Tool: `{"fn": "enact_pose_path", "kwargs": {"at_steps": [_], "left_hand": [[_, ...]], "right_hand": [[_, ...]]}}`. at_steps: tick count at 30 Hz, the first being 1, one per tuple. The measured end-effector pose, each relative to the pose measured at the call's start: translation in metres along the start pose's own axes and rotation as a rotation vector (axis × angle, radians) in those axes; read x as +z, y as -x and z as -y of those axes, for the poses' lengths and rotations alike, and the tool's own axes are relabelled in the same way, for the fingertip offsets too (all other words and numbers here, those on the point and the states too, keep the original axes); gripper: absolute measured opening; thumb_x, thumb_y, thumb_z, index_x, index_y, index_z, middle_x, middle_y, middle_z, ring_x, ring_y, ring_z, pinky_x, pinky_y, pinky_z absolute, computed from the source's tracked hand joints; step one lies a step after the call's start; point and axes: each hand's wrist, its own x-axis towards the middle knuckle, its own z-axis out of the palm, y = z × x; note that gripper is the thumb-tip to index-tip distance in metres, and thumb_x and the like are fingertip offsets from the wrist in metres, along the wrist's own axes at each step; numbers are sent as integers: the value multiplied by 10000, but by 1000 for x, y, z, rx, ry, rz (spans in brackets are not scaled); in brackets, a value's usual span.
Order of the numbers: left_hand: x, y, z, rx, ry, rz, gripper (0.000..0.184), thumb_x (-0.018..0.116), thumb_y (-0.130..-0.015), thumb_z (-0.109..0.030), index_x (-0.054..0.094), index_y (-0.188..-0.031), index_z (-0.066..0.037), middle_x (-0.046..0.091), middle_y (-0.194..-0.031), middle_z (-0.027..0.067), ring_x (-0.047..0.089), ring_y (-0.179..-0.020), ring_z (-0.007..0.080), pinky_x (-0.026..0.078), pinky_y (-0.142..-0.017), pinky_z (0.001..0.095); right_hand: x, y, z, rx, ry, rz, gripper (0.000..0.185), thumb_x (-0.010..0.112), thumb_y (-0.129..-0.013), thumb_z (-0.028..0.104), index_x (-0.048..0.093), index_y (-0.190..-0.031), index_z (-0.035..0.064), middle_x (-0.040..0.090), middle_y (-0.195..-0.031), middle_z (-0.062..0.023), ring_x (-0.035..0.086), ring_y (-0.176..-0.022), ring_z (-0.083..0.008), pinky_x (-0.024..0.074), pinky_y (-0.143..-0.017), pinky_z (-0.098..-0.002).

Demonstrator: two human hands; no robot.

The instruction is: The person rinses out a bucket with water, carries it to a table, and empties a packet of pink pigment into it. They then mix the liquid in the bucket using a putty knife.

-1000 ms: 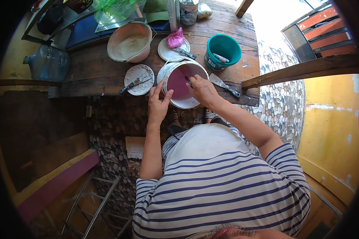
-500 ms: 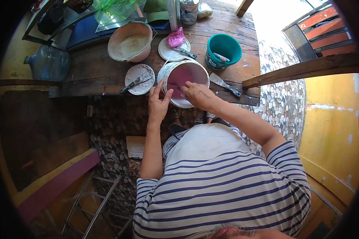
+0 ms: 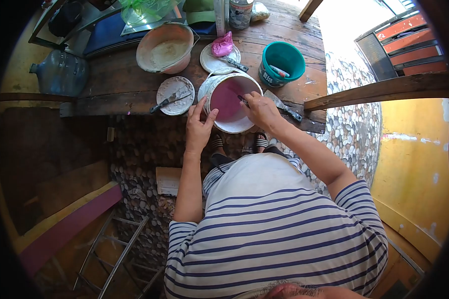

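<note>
A white bucket [image 3: 208, 103] of pink paint [image 3: 227, 102] stands tilted toward me at the table's front edge. My left hand [image 3: 199, 130] grips its left side, thumb and fingers against the wall. Over the right rim, my right hand [image 3: 262, 112] is closed round a stirring tool with a dark handle [image 3: 243, 100]; its lower end is hidden in the pink paint. Left of the bucket lies a white lid [image 3: 170, 107] smeared with filler, a putty knife [image 3: 160, 105] resting on it. Another scraper [image 3: 290, 112] lies on the right.
Behind stand an orange bucket [image 3: 183, 65] with whitish residue, a lid [image 3: 207, 63] bearing a pink bag [image 3: 222, 45] and a knife, and a teal bucket [image 3: 297, 71]. A wooden beam [image 3: 379, 95] juts in at right; a metal ladder [image 3: 119, 259] leans at lower left.
My right hand has moved right, toward the bucket's right rim, with the tool; more of the pink paint shows. My left hand stays on the bucket's left side.
</note>
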Motion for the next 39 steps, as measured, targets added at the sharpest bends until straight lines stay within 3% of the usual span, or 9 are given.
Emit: {"fn": "enact_pose_path", "kwargs": {"at_steps": [3,12,15,23,27,31,33,36,39], "left_hand": [[0,0,1,1,-20,2,511,741,-896,-290,589,-1341,-90,557,-968,93,555,-831,222,476,-793,346],[1,-2,3,20,-4,-5,507,741,-897,-281,590,-1344,-93,553,-957,87,545,-823,211,475,-785,337],[0,-1,2,17,12,-12,507,741,-897,-276,590,-1346,-94,552,-955,85,545,-821,207,476,-787,335],[3,-2,1,54,-17,-27,506,744,-896,-267,590,-1346,-95,556,-966,88,551,-808,204,482,-781,333],[1,-4,3,27,16,-28,503,746,-895,-258,592,-1344,-92,567,-973,88,559,-809,197,486,-778,333],[0,-4,3,-7,43,-29,500,747,-895,-257,594,-1340,-88,571,-967,85,564,-813,194,486,-778,329],[0,-5,5,1,41,-28,500,745,-896,-262,594,-1339,-87,568,-964,84,564,-815,195,485,-778,328],[1,-5,7,7,29,-29,499,742,-898,-270,594,-1337,-85,564,-963,85,564,-818,198,485,-779,327],[0,-5,6,-4,14,-22,499,741,-899,-271,594,-1337,-84,564,-967,87,565,-821,201,485,-784,329]], "right_hand": [[6,-1,1,48,48,-70,251,563,-947,232,626,-959,-11,638,-930,-212,654,-837,-398,523,-766,-492],[8,2,1,144,-144,44,295,563,-937,257,632,-924,-30,678,-928,-265,669,-868,-416,528,-787,-494],[6,-3,1,106,-44,-124,283,566,-934,244,625,-900,-30,677,-891,-264,670,-847,-411,532,-774,-490],[22,7,16,98,-57,4,261,579,-915,214,615,-807,-20,667,-778,-266,662,-752,-434,528,-734,-508],[21,5,21,127,-231,-17,249,591,-914,222,633,-852,-16,667,-796,-259,658,-776,-439,521,-740,-517],[7,-2,17,21,-134,-170,222,593,-921,211,630,-886,-5,656,-845,-243,659,-805,-422,525,-733,-506],[6,-5,14,89,41,11,270,606,-940,238,655,-1070,6,649,-971,-200,664,-882,-388,532,-770,-466],[13,3,17,-3,48,16,187,592,-928,192,619,-931,7,631,-899,-206,660,-805,-399,535,-719,-482],[15,12,24,-32,-13,129,197,597,-928,201,635,-974,13,635,-952,-203,662,-818,-396,537,-738,-478]]}}
